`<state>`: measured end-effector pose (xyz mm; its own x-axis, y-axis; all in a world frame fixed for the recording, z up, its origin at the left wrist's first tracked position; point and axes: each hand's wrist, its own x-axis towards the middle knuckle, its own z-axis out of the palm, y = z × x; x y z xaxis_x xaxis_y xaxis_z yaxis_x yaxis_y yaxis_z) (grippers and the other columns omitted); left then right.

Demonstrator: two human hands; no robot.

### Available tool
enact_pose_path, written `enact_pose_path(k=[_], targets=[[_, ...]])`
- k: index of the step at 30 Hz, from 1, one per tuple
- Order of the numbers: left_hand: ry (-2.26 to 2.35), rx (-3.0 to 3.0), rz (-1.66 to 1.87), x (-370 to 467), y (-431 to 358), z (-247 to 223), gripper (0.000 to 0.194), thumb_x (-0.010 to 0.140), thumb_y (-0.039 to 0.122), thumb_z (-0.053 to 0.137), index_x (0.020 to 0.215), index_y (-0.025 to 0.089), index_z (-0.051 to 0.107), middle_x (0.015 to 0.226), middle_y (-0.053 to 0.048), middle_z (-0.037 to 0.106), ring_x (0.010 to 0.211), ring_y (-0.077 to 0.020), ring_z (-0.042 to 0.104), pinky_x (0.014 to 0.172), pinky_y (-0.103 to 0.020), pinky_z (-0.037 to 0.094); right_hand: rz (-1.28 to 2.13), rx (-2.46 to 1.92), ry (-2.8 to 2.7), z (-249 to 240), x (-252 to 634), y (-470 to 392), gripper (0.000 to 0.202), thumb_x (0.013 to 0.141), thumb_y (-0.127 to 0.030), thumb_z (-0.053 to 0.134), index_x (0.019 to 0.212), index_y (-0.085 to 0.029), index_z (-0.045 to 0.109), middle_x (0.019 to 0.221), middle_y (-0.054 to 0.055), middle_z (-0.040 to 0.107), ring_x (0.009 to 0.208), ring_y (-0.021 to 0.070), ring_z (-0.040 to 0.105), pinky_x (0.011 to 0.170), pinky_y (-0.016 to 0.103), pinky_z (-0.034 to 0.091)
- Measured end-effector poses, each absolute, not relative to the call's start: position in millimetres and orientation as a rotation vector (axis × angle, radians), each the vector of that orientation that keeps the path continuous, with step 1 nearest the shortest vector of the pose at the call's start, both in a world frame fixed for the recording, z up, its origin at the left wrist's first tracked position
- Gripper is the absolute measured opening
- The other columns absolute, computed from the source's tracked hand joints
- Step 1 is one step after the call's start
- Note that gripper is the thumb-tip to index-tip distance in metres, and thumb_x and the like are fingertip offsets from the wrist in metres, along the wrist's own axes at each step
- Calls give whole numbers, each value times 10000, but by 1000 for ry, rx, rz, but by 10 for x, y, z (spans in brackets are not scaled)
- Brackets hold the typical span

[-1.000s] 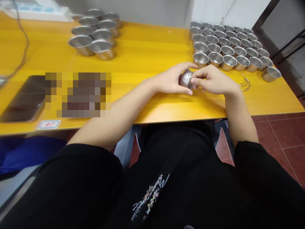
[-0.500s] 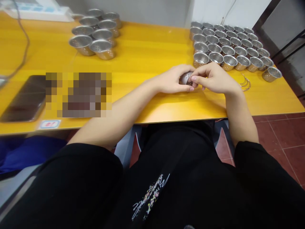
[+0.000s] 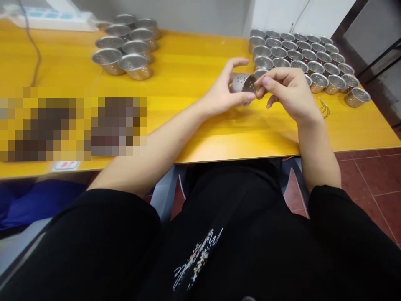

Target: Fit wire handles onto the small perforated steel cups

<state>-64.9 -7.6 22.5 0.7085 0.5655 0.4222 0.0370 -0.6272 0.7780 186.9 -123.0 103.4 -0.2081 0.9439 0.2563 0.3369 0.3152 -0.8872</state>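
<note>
My left hand (image 3: 224, 90) holds a small perforated metal cup (image 3: 240, 82) between thumb and fingers, its index finger lifted away. The cup is tilted on its side above the table, mouth facing right. At its rim, my right hand (image 3: 280, 85) has thumb and fingertips pinched together. Whatever is in that pinch is too thin and blurred to make out. To the right of my right hand, several thin curved wires (image 3: 324, 109) lie on the table.
Rows of similar metal cups (image 3: 318, 80) stand upright at the back right, with one cup (image 3: 357, 97) slightly apart. A smaller group of cups (image 3: 135, 66) is at the back left. A white power strip (image 3: 53, 19) and pixelated items lie on the left of the yellow table (image 3: 200, 58).
Both hands have risen a little off the table with the cup. The cup has turned so its mouth faces right, and my left index finger has spread away from it.
</note>
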Motion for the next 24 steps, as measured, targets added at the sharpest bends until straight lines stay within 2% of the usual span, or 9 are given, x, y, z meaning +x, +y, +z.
enact_pose_path(k=[2, 5, 8, 12, 15, 17, 19, 21, 24], targets=[[539, 2010, 917, -638, -103, 247, 860, 1065, 966, 717, 1743, 436, 714, 1540, -152, 870, 1255, -419, 861, 918, -598, 730, 882, -1119, -1703, 1033, 1902, -1228, 579, 1016, -920, 967, 1121, -356, 882, 1084, 91, 932, 1121, 360, 893, 638, 423, 668], [612, 1819, 970, -622, -158, 287, 853, 1023, 1035, 702, 1658, 468, 753, 1596, -115, 875, 1225, -402, 879, 807, -538, 744, 905, -1107, -1660, 1033, 1938, -1223, 574, 994, -943, 960, 1106, -389, 862, 1039, 87, 891, 1149, 384, 880, 645, 461, 682], [569, 1732, 952, -605, -223, 325, 872, 992, 1082, 713, 1603, 461, 757, 1527, -97, 896, 1234, -391, 899, 818, -506, 769, 926, -1137, -1614, 1036, 1927, -1223, 656, 937, -1003, 961, 1060, -378, 803, 920, 80, 781, 1103, 381, 849, 655, 466, 692], [514, 1746, 939, -562, -333, 376, 1004, 950, 1199, 657, 1550, 401, 756, 1360, -119, 913, 1232, -393, 926, 820, -470, 766, 989, -1088, -1615, 1043, 1850, -1233, 760, 892, -1064, 942, 971, -351, 689, 780, 20, 523, 928, 329, 738, 696, 453, 689], [497, 1772, 938, -530, -401, 404, 1085, 912, 1259, 636, 1544, 385, 753, 1333, -128, 909, 1222, -379, 936, 822, -453, 759, 1098, -998, -1604, 1057, 1771, -1257, 739, 919, -1002, 974, 948, -332, 662, 768, -29, 381, 811, 263, 618, 747, 431, 694], [490, 1773, 933, -514, -428, 410, 1110, 892, 1270, 658, 1544, 379, 759, 1335, -132, 910, 1199, -368, 938, 819, -448, 758, 1186, -931, -1561, 1063, 1724, -1276, 659, 931, -875, 1034, 940, -308, 701, 780, -41, 355, 765, 218, 535, 774, 410, 695], [491, 1757, 927, -500, -447, 405, 1105, 876, 1262, 703, 1533, 376, 775, 1312, -126, 914, 1162, -356, 941, 808, -441, 757, 1220, -905, -1551, 1058, 1690, -1288, 621, 909, -814, 1070, 916, -296, 728, 780, -38, 358, 753, 206, 497, 780, 407, 705], [490, 1740, 929, -486, -463, 391, 1071, 881, 1227, 757, 1534, 378, 780, 1281, -107, 915, 1121, -343, 948, 795, -428, 750, 1189, -914, -1590, 1043, 1670, -1287, 655, 910, -865, 1054, 889, -305, 715, 764, -24, 377, 769, 228, 525, 781, 428, 725], [462, 1733, 956, -460, -475, 355, 1025, 912, 1141, 833, 1573, 363, 751, 1260, -91, 909, 1066, -320, 954, 783, -405, 727, 1123, -924, -1662, 1014, 1661, -1269, 698, 979, -940, 972, 879, -315, 679, 755, -6, 423, 809, 262, 591, 790, 447, 740]])
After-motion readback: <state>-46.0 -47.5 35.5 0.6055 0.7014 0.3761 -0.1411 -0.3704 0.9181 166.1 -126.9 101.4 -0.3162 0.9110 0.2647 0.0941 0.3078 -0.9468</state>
